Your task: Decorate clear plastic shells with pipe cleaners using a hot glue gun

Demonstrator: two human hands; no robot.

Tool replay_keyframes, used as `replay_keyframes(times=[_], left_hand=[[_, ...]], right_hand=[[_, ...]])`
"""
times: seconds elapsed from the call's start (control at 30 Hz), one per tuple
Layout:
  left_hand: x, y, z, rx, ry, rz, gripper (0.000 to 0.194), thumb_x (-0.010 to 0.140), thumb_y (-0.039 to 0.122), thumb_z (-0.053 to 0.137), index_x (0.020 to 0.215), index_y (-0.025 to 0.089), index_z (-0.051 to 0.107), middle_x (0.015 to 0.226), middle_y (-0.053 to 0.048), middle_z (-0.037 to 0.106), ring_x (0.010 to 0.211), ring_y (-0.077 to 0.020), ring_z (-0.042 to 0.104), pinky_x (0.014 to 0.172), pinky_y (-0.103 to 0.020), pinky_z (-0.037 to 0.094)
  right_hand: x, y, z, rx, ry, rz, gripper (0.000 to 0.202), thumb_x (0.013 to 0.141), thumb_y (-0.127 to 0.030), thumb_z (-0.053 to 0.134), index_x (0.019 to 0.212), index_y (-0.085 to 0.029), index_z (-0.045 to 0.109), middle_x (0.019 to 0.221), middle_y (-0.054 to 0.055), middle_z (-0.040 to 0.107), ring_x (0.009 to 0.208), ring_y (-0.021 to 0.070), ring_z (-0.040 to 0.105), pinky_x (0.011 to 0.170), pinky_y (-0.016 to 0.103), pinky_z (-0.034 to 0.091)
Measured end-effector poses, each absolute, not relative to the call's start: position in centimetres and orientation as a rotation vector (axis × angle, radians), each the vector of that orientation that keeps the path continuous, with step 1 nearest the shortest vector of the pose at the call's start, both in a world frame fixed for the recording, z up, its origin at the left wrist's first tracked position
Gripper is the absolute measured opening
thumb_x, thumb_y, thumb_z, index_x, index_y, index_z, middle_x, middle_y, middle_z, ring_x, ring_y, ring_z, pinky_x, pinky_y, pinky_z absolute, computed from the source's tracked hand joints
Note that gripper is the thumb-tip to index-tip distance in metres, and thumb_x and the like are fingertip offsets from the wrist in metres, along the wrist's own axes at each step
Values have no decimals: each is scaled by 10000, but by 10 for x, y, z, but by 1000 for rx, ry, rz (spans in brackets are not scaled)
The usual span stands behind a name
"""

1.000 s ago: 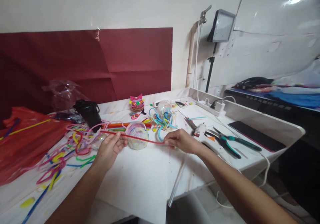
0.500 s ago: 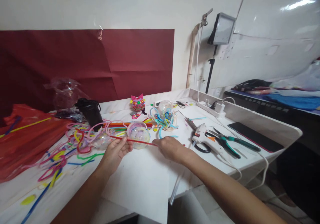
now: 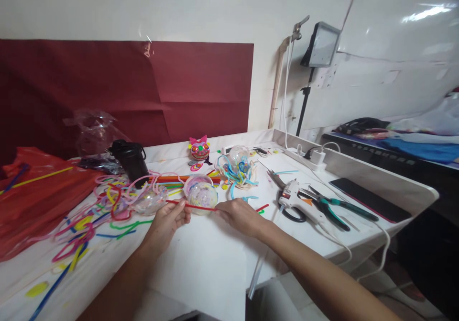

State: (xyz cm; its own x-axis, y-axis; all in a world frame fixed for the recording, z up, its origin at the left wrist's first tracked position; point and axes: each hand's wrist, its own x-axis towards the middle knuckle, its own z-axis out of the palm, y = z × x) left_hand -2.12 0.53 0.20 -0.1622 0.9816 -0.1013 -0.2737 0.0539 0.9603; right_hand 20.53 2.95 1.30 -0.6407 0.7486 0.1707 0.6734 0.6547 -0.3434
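A red pipe cleaner [image 3: 201,208] is stretched between my hands, low over the table. Its left end is pinched between the thumb and fingers of my left hand [image 3: 168,223]. My right hand [image 3: 239,216] is closed around it farther right, its fingertips partly hidden. Just behind it sits a clear plastic ball half [image 3: 202,196] with coloured marks, beside a pinkish bowl-like half [image 3: 190,183]. Curled blue pipe cleaners [image 3: 238,173] lie around another clear ball [image 3: 239,153]. Farther back stands a small pink animal-head figure [image 3: 199,149].
On the right lie a glue gun [image 3: 292,194], green-handled pliers [image 3: 353,208], a phone-like black slab [image 3: 369,199] and a power strip [image 3: 304,158]. Tangled pipe cleaners [image 3: 82,230], a black bottle [image 3: 129,160] and a red plastic bag [image 3: 46,192] occupy the left.
My right hand has slid left along the red pipe cleaner, closer to my left hand, so a shorter stretch shows between them. The view has shifted slightly.
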Motion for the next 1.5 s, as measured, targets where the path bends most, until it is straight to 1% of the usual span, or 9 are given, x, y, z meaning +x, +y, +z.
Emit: replay_keyframes(times=[0.23,0.53,0.73,0.83,1.0,1.13,1.27,1.37,1.5], left_hand=[[-30,8,1,888,1242,1411,526,408,480,939,680,128,658,617,-14,707,538,-111,620,574,-234,511],[-34,10,-2,939,1313,1385,544,419,520,917,688,132,648,622,-30,710,536,-134,626,574,-266,512],[-36,12,-5,968,1346,1372,520,460,492,908,715,132,633,647,-40,711,538,-141,634,574,-278,518],[-36,12,-6,985,1353,1371,502,479,488,901,703,135,624,637,-37,697,542,-143,630,579,-284,526],[-37,14,-10,996,1361,1409,509,444,493,917,690,133,655,675,-23,666,696,-170,644,605,-278,556],[-37,18,-16,979,1357,1444,460,447,445,935,663,133,676,734,-18,663,791,-166,632,709,-290,591],[-36,20,-17,957,1321,1432,369,527,372,929,631,136,665,866,-74,725,976,-211,658,832,-312,592],[-35,19,-16,947,1303,1418,281,609,302,901,678,137,685,991,-102,745,1104,-240,643,895,-331,582],[-34,19,-16,934,1296,1409,244,647,263,883,714,130,691,984,-102,753,1110,-244,648,901,-340,590]], right_hand=[[202,30,7,-1168,-2599,371,249,992,-213,486,1055,-163,722,915,104,769,792,182,681,641,260,322],[202,36,2,-1224,-2589,385,258,952,-186,493,1110,-165,696,838,88,745,739,185,654,608,260,298],[204,41,3,-1149,-2594,422,261,906,-81,480,967,-156,723,832,71,737,759,153,640,659,232,346],[205,46,0,-1136,-2580,436,265,891,-77,489,952,-153,735,846,81,752,762,161,652,667,238,358],[206,53,-6,-1157,-2551,465,283,895,-101,489,973,-157,755,927,99,775,824,182,684,693,245,385],[206,56,-5,-1201,-2538,470,277,881,-103,504,968,-148,763,951,113,779,857,191,695,706,244,397],[205,59,-4,-1261,-2516,464,267,871,-116,512,950,-138,766,927,123,777,840,193,698,687,245,400],[204,63,-5,-1279,-2504,471,261,872,-138,532,993,-142,762,948,122,776,865,194,701,698,243,408],[205,64,-7,-1263,-2502,487,258,877,-151,546,1020,-148,761,970,114,775,891,190,701,716,239,416]])
